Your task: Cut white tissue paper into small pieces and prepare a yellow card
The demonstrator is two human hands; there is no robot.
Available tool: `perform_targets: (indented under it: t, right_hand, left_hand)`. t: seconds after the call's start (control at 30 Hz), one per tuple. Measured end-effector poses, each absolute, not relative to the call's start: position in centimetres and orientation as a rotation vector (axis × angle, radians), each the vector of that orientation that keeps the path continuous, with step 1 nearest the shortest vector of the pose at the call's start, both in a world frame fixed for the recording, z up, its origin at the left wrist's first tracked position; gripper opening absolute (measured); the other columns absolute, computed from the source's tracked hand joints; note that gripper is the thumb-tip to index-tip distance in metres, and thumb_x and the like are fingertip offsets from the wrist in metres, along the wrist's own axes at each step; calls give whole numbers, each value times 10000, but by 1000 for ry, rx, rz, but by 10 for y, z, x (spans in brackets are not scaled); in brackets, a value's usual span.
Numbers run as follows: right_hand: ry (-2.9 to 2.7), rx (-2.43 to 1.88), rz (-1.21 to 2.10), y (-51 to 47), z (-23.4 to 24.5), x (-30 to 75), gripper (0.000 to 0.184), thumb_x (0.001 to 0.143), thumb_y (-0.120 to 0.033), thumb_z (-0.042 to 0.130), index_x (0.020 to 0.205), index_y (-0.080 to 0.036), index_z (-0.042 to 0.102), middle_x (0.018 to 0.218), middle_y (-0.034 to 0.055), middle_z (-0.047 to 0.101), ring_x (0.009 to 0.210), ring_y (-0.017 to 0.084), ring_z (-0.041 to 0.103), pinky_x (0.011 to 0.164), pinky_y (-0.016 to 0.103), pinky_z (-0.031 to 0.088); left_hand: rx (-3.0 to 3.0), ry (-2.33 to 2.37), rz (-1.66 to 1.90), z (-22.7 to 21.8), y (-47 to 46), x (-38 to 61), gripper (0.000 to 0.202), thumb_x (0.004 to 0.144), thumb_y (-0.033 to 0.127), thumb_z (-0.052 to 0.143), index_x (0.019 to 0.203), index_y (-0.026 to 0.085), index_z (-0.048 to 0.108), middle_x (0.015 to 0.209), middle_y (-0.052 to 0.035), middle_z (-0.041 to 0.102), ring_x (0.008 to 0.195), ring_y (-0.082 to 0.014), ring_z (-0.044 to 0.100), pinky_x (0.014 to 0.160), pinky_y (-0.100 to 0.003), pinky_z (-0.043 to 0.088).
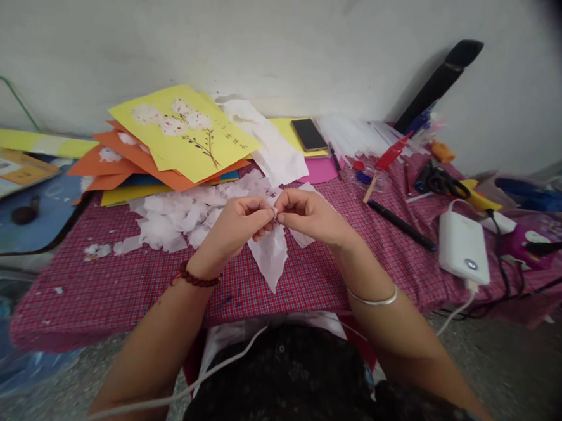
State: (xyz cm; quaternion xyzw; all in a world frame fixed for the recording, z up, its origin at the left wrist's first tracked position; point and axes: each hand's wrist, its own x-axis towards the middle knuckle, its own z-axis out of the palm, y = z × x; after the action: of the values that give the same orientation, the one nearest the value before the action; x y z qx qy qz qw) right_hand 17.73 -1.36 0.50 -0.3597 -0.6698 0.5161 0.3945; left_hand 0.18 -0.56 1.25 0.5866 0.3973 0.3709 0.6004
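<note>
My left hand and my right hand meet over the middle of the table, fingertips pinched together. Between them is a small piece of white tissue paper, mostly covered by the fingers. Below the hands a pointed sheet of tissue paper hangs or lies over the checked cloth; I cannot tell whether the fingers hold it too. A heap of torn white paper spreads to the left of my left hand.
Yellow card with paper blossoms tops a stack of orange cards. Behind lie a phone and a white paper strip. On the right are a black marker, scissors and a power bank with its cable.
</note>
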Motion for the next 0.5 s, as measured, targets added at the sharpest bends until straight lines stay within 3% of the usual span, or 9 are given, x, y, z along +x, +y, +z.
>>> perform_targets:
  t: [0.5]
  right_hand:
    - [-1706, -887, 1306, -12, 4, 180, 164, 834, -274, 650, 757, -187, 534, 666, -31, 537, 601, 99, 435, 557, 269, 319]
  left_hand:
    - [1482, 897, 821, 12, -5, -1, 81, 669, 179, 610, 594, 164, 638, 575, 2, 609, 481, -57, 486, 458, -173, 386]
